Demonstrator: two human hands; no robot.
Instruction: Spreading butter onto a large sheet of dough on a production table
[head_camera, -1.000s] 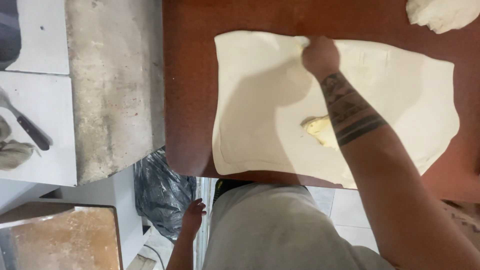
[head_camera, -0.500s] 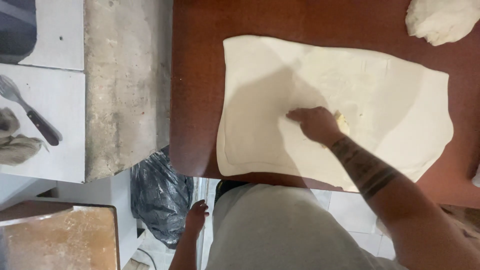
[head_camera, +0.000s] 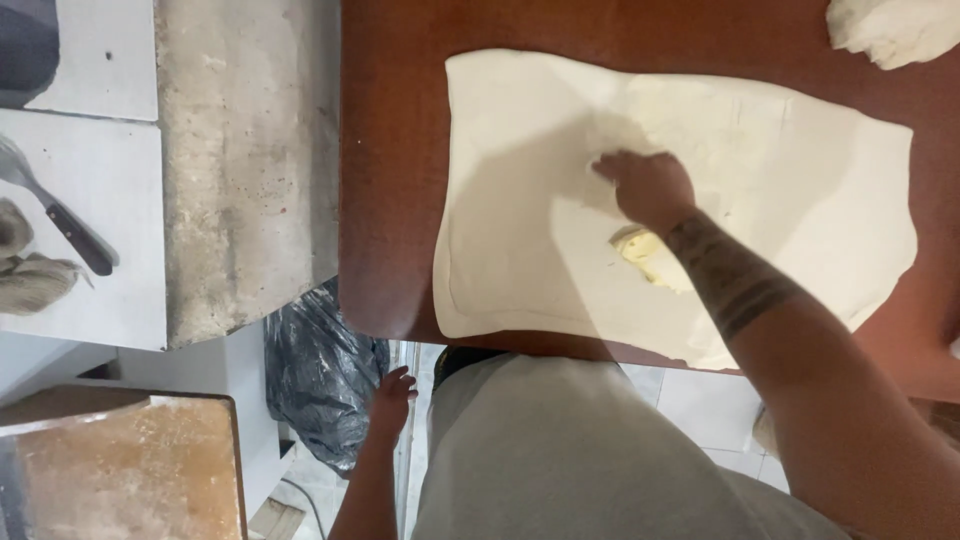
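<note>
Since half a second ago the right hand (head_camera: 648, 186) has slid up the dough sheet (head_camera: 530, 200) on the worktop (head_camera: 390, 150), its grip open, flat. Spread the butter lump (head_camera: 640, 250) thinly, evenly; left hand (head_camera: 392, 392) hangs empty.

Right hand (head_camera: 648, 185) flat on the dough sheet (head_camera: 560, 240), fingers spread, centre-right of frame. Pale yellow butter lump (head_camera: 645, 255) on the sheet just below the wrist, smeared patch above the hand. Sheet lies on the red-brown table (head_camera: 390, 150). Dough ball (head_camera: 890, 30) at top right corner, apart from the sheet. Left hand (head_camera: 390, 395) hangs loose at lower centre, holding nothing, beside a black plastic bag (head_camera: 315, 380). Dark-handled utensil (head_camera: 60, 215) on the white surface at far left.
</note>
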